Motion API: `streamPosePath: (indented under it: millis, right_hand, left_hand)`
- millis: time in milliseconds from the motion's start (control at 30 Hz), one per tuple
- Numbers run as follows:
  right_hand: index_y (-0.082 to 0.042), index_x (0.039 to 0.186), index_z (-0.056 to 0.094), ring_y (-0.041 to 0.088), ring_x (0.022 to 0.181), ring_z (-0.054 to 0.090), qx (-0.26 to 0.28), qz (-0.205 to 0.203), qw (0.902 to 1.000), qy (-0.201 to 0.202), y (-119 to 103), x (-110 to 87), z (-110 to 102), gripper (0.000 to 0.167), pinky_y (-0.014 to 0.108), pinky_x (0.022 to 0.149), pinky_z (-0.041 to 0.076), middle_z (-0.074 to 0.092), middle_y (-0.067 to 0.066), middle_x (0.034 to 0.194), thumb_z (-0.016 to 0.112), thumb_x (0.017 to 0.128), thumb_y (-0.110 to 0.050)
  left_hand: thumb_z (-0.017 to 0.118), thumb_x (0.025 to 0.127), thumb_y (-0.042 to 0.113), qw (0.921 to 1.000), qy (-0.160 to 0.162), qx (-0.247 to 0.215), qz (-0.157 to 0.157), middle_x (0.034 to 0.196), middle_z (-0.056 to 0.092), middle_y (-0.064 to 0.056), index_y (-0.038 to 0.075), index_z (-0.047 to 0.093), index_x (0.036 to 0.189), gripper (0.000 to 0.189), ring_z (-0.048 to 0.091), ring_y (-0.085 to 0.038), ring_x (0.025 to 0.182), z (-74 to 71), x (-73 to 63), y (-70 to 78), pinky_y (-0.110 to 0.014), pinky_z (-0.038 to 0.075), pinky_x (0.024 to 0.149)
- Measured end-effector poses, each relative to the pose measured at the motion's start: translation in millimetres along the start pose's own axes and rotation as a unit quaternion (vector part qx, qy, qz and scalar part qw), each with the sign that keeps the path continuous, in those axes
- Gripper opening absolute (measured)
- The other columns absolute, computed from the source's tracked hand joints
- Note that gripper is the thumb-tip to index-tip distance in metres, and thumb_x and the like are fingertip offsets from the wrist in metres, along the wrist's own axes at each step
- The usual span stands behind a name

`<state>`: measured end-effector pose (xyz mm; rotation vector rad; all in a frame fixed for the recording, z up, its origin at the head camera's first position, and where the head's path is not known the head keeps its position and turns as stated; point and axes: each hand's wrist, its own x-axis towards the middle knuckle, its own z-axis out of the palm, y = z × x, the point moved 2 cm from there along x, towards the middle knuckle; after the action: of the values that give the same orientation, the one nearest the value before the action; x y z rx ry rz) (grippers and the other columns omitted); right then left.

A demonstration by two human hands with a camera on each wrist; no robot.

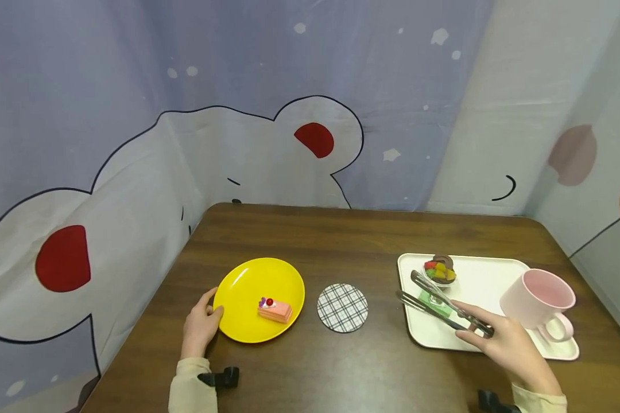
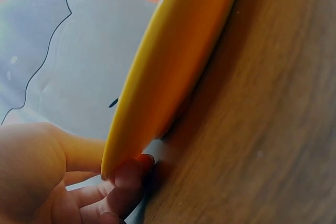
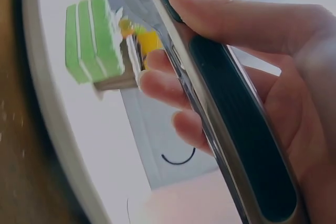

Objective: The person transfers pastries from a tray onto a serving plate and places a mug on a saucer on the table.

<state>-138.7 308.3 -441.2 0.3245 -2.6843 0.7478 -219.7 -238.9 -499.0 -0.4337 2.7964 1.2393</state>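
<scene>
My left hand [image 1: 200,326] grips the left rim of a yellow plate [image 1: 243,287], thumb on one side and fingers curled at the underside in the left wrist view. On the plate lies a pink toy cake slice [image 1: 276,311] with a red berry on its end. My right hand [image 1: 514,347] holds metal tongs [image 3: 241,129] with dark handle insets. In the head view the tongs' arms are spread, their tips pointing left over a green layered cake slice [image 3: 89,40]. That slice sits at the left end of a white tray [image 1: 488,281].
Behind the green slice stands a small dessert cup [image 1: 441,271] with fruit and chocolate pieces. A pink mug [image 1: 519,301] occupies the tray's right end. Between plate and tray lies a round checked coaster [image 1: 343,308]. A patterned curtain [image 1: 392,103] hangs behind the wooden table [image 1: 351,367].
</scene>
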Motion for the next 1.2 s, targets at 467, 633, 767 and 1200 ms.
streamPosePath:
  millis: [467, 633, 767, 1200]
  right_hand:
    - [-0.019, 0.116, 0.072, -0.004, 0.065, 0.048, 0.003, 0.008, 0.9989, 0.047, 23, -19.3, -15, 0.051, 0.012, 0.065, 0.032, 0.058, -0.021, 0.07, 0.086, 0.067, -0.013]
    - [-0.019, 0.115, 0.072, -0.006, 0.068, 0.049, 0.005, -0.002, 0.9978, 0.065, 31, -27.1, -16, 0.055, 0.01, 0.077, 0.033, 0.057, -0.022, 0.068, 0.086, 0.063, -0.009]
    - [-0.02, 0.117, 0.071, -0.01, 0.073, 0.047, 0.006, 0.027, 0.9977, 0.062, 37, -35.6, -16, 0.055, 0.008, 0.085, 0.026, 0.057, -0.022, 0.067, 0.086, 0.064, -0.011]
    - [-0.02, 0.114, 0.072, -0.008, 0.07, 0.047, -0.012, 0.064, 0.9976, 0.024, 43, -45.9, -16, 0.047, 0.01, 0.066, 0.031, 0.06, -0.022, 0.072, 0.086, 0.069, -0.02]
  left_hand:
    - [0.051, 0.096, 0.017, 1.0, 0.001, 0.005, 0.002, 0.077, 0.051, -0.008, 0.005, 0.037, 0.147, 0.054, 0.043, -0.019, 0.062, -0.4, 2.2, 2.2, -0.03, 0.032, 0.061]
    - [0.051, 0.096, 0.017, 1.0, 0.0, 0.006, 0.001, 0.075, 0.048, -0.006, 0.006, 0.036, 0.147, 0.054, 0.042, -0.018, 0.062, -2.3, 2.8, 2.4, -0.03, 0.031, 0.061]
    - [0.051, 0.097, 0.018, 1.0, -0.003, 0.006, 0.0, 0.073, 0.045, -0.005, 0.006, 0.036, 0.148, 0.054, 0.04, -0.018, 0.061, -4.0, 3.5, 2.8, -0.031, 0.031, 0.061]
    - [0.051, 0.096, 0.018, 1.0, -0.002, 0.006, -0.002, 0.073, 0.044, -0.004, 0.007, 0.036, 0.147, 0.054, 0.04, -0.018, 0.062, -0.9, 0.7, 1.1, -0.031, 0.03, 0.062]
